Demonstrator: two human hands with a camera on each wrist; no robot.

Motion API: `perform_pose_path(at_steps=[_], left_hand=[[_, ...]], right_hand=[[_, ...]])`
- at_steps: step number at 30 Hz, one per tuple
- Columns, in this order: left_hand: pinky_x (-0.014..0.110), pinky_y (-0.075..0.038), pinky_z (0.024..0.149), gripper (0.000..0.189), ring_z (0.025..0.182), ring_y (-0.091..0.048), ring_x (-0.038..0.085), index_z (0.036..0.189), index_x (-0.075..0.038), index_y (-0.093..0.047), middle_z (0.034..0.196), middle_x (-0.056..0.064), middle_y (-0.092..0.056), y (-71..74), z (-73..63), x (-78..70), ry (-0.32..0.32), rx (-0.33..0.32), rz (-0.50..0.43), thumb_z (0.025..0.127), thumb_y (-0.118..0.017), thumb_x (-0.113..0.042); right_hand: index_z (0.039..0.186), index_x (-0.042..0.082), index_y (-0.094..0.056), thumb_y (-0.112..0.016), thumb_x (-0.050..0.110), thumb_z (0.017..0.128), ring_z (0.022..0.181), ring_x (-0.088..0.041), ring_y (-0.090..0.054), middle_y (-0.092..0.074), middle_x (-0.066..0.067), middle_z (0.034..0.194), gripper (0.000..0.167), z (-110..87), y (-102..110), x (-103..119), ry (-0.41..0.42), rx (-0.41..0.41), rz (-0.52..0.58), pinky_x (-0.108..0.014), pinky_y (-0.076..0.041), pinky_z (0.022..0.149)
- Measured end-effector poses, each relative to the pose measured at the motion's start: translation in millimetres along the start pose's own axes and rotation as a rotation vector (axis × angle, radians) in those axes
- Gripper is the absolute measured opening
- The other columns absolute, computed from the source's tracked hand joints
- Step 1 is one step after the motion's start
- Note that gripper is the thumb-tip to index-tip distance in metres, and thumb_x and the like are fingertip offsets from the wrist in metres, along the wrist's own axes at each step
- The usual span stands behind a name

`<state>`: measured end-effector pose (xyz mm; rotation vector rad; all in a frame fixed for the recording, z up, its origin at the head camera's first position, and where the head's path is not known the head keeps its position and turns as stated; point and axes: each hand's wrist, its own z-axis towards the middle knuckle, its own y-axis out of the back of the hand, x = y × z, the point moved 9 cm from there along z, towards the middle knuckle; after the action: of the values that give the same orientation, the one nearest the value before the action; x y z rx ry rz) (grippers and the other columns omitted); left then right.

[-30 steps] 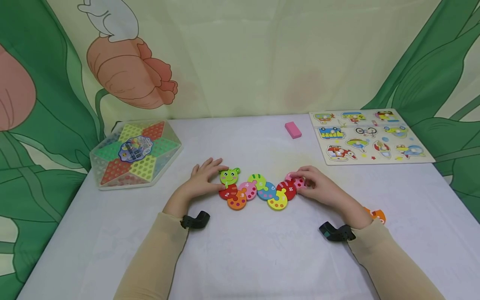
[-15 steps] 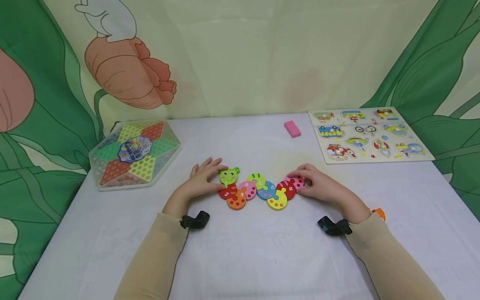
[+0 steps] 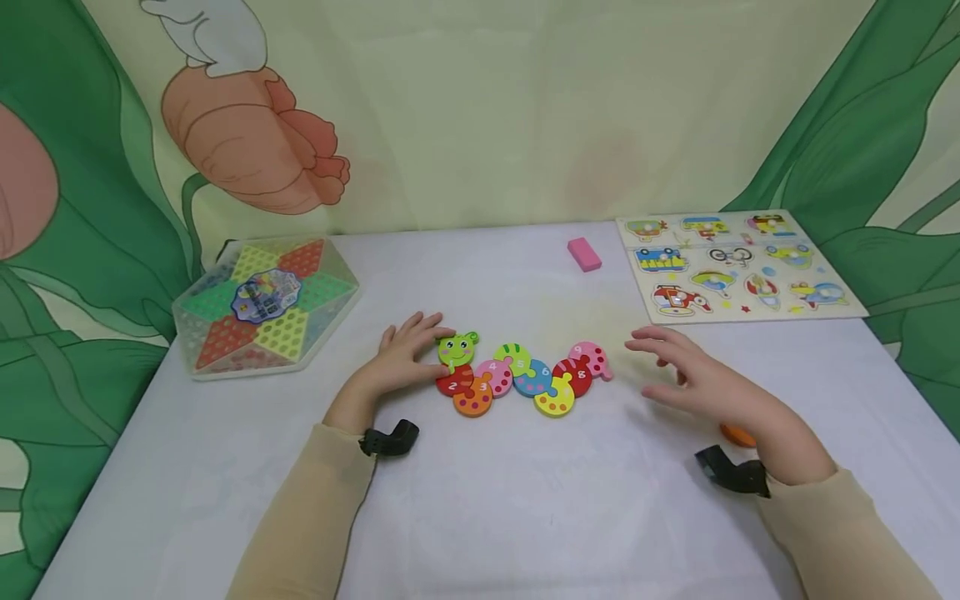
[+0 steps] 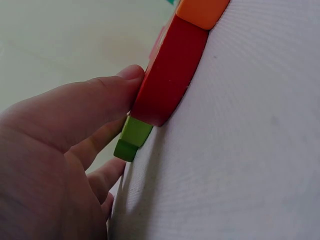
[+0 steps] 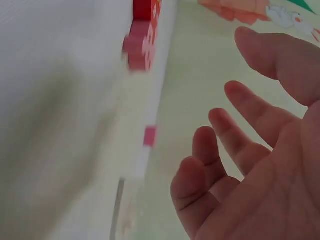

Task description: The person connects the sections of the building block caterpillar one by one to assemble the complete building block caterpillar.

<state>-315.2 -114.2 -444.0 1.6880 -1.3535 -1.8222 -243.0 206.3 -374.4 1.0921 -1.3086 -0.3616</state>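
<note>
A caterpillar puzzle [image 3: 533, 378] of numbered, coloured round pieces lies joined in a wavy row on the white table. At its left end is the green smiling head [image 3: 457, 350]. My left hand [image 3: 393, 358] rests beside that end, its thumb touching the red piece [image 4: 172, 70] marked 2 and its index finger at the head. The other fingers are spread on the cloth. My right hand [image 3: 701, 375] hovers right of the pink tail piece [image 3: 590, 360], apart from it, with loosely bent fingers and nothing held. Partly hidden under the right wrist is an orange piece [image 3: 738, 435].
A clear hexagonal box [image 3: 330, 325] with a coloured star board stands at the back left. At the back right lies a vehicle peg puzzle board [image 3: 750, 267], with a pink block [image 3: 584, 254] left of it. A printed cloth [image 3: 480, 117] hangs behind the table.
My right hand has let go of the pink tail piece and moved right, off the puzzle. The left hand stays at the head end, and the puzzle lies as before.
</note>
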Motion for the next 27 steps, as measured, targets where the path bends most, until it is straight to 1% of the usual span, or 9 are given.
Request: perform_pose_path(at_steps=[2,5,9,11,12,17,23,24,27], left_hand=[[0.056,0.009,0.108,0.056,0.142,0.000,0.025,0.130,-0.026,-0.046,0.152,0.001,-0.021,-0.5,0.4,-0.9,0.002,0.002,0.003,0.078,-0.063,-0.039],[0.057,0.009,0.108,0.056,0.142,0.000,0.025,0.130,-0.026,-0.046,0.152,0.001,-0.020,-0.5,0.8,-0.6,0.008,0.000,0.007,0.078,-0.063,-0.039],[0.057,0.009,0.108,0.056,0.142,0.000,0.025,0.130,-0.026,-0.046,0.152,0.001,-0.020,-0.2,0.9,0.5,0.013,-0.002,0.010,0.078,-0.063,-0.039],[0.057,0.009,0.108,0.056,0.142,0.000,0.025,0.130,-0.026,-0.046,0.152,0.001,-0.020,0.1,0.7,0.7,0.013,-0.002,0.009,0.079,-0.063,-0.038],[0.057,0.009,0.108,0.056,0.142,0.000,0.025,0.130,-0.026,-0.046,0.152,0.001,-0.020,0.3,0.6,0.5,0.010,-0.002,0.007,0.079,-0.063,-0.038],[0.056,0.009,0.108,0.055,0.142,0.000,0.025,0.131,-0.025,-0.046,0.152,0.002,-0.020,0.5,0.7,-0.5,0.003,0.001,0.003,0.079,-0.062,-0.038],[0.056,0.009,0.109,0.055,0.142,0.000,0.025,0.130,-0.025,-0.046,0.152,0.001,-0.020,-0.8,1.0,0.1,0.006,0.003,0.004,0.079,-0.063,-0.038],[0.056,0.009,0.109,0.055,0.142,0.000,0.025,0.130,-0.026,-0.046,0.152,0.001,-0.020,-0.8,1.0,0.1,0.007,0.003,0.004,0.079,-0.063,-0.038],[0.056,0.009,0.108,0.056,0.142,0.000,0.025,0.130,-0.026,-0.046,0.152,0.001,-0.020,-0.9,1.1,-0.5,0.007,0.004,0.001,0.079,-0.063,-0.037]], right_hand=[[0.132,0.008,-0.041,-0.066,0.019,0.082,0.105,-0.030,-0.047,-0.029,-0.014,0.140,0.057,-16.1,6.3,-7.5,0.001,-0.006,-0.032,-0.035,-0.044,0.072],[0.131,0.008,-0.042,-0.068,0.022,0.080,0.110,-0.033,-0.040,-0.031,-0.017,0.138,0.059,-36.7,10.7,-26.2,-0.017,0.002,-0.060,-0.038,-0.045,0.072],[0.126,0.007,-0.047,-0.072,0.022,0.075,0.116,-0.038,-0.032,-0.037,-0.019,0.133,0.059,-58.8,9.8,-56.3,-0.069,0.018,-0.086,-0.054,-0.043,0.080],[0.124,0.007,-0.050,-0.074,0.023,0.073,0.113,-0.039,-0.033,-0.040,-0.020,0.130,0.059,-67.8,8.1,-69.3,-0.094,0.022,-0.110,-0.058,-0.041,0.082],[0.122,0.006,-0.051,-0.075,0.024,0.071,0.112,-0.039,-0.034,-0.042,-0.021,0.128,0.059,-71.3,7.4,-75.0,-0.104,0.022,-0.115,-0.060,-0.039,0.082],[0.119,0.006,-0.054,-0.076,0.028,0.070,0.108,-0.036,-0.035,-0.045,-0.021,0.124,0.058,-81.9,6.1,-95.2,-0.135,0.002,-0.114,-0.058,-0.038,0.081],[0.120,0.009,-0.054,-0.075,0.026,0.072,0.106,-0.031,-0.034,-0.047,-0.019,0.123,0.055,-85.9,5.4,-104.4,-0.153,-0.005,-0.105,-0.053,-0.038,0.082],[0.120,0.009,-0.054,-0.074,0.026,0.072,0.107,-0.025,-0.035,-0.047,-0.018,0.122,0.055,-86.0,5.3,-104.5,-0.151,-0.004,-0.106,-0.052,-0.038,0.082],[0.119,0.011,-0.055,-0.074,0.023,0.072,0.106,-0.002,-0.035,-0.051,-0.015,0.119,0.052,-86.2,6.0,-102.9,-0.125,-0.017,-0.123,-0.036,-0.041,0.085]])
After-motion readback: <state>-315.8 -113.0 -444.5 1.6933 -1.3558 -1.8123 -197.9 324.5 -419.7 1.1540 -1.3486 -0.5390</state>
